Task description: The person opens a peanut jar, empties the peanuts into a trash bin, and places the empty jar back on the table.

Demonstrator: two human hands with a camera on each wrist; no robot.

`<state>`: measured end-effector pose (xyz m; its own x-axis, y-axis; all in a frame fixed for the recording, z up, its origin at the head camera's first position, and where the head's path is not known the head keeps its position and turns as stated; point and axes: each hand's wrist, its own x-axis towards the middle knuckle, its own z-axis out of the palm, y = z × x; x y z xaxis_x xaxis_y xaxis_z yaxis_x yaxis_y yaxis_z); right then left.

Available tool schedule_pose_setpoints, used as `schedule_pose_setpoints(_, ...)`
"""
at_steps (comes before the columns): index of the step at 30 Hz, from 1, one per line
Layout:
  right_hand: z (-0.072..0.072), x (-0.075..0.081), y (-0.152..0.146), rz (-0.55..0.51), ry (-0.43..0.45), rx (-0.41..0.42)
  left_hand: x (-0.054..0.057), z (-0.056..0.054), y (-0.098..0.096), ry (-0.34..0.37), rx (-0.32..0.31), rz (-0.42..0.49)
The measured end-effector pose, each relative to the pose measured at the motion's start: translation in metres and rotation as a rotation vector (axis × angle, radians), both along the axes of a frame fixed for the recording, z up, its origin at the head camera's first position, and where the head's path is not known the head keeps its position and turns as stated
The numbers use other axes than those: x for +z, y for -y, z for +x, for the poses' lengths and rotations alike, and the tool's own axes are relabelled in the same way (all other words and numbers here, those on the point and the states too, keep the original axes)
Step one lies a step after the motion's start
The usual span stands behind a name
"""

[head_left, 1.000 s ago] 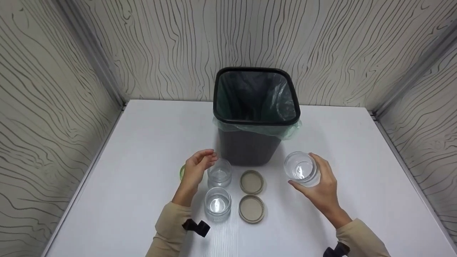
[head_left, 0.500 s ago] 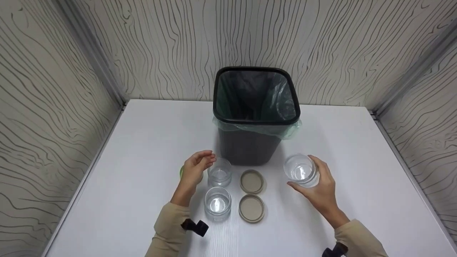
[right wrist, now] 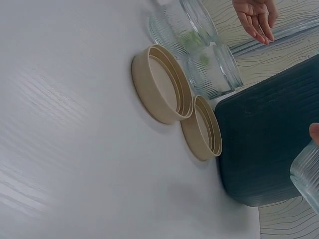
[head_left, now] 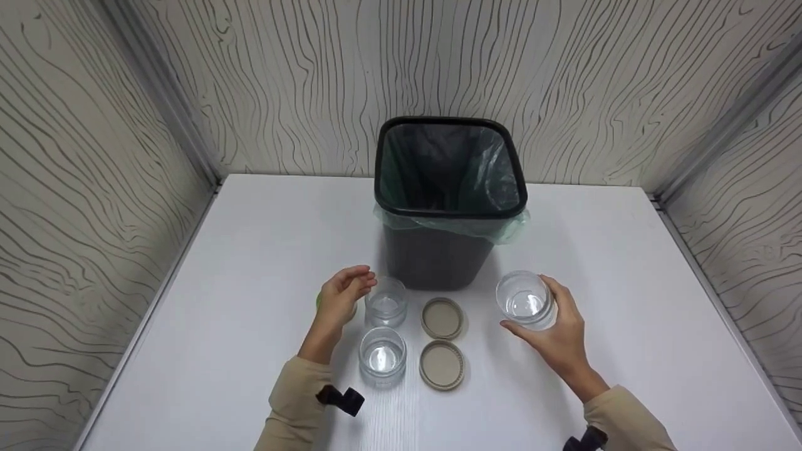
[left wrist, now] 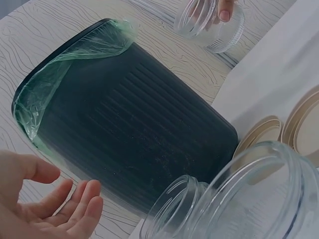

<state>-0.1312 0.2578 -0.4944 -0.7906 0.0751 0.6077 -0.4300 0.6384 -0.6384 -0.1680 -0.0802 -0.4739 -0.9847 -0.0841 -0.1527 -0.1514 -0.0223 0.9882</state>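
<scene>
My right hand (head_left: 559, 338) holds a clear glass jar (head_left: 524, 299) between thumb and fingers, with the jar's open mouth facing up. In the left wrist view this jar (left wrist: 212, 25) appears raised beyond the bin. Two more open glass jars stand in the middle, a farther one (head_left: 385, 302) and a nearer one (head_left: 383, 354). To their right lie two beige lids, the far lid (head_left: 442, 318) and the near lid (head_left: 442, 365), hollow side up. My left hand (head_left: 338, 299) hovers left of the farther jar, fingers loosely bent, holding nothing.
Behind the jars stands a dark trash bin (head_left: 432, 257), lined with a pale green bag (head_left: 510, 230). A green object (head_left: 319, 300) is mostly hidden behind my left hand. Wood-grain panels (head_left: 301, 88) enclose the white table (head_left: 238, 300).
My right hand has shifted slightly left and toward me with the jar. My left hand has drifted a little left. The standing jars and lids stay put.
</scene>
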Motion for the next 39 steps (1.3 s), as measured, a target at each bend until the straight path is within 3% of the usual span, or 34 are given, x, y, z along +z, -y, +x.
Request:
schedule_pose_setpoints(21, 0.009, -0.016, 0.008, -0.078, 0.187, -0.045, -0.005, 0.004, 0.001, 0.025, 0.008, 0.054)
schedule_pose_setpoints(39, 0.011, -0.027, 0.010, -0.107, 0.348, -0.114, -0.011, 0.005, 0.001, -0.003, -0.013, 0.043)
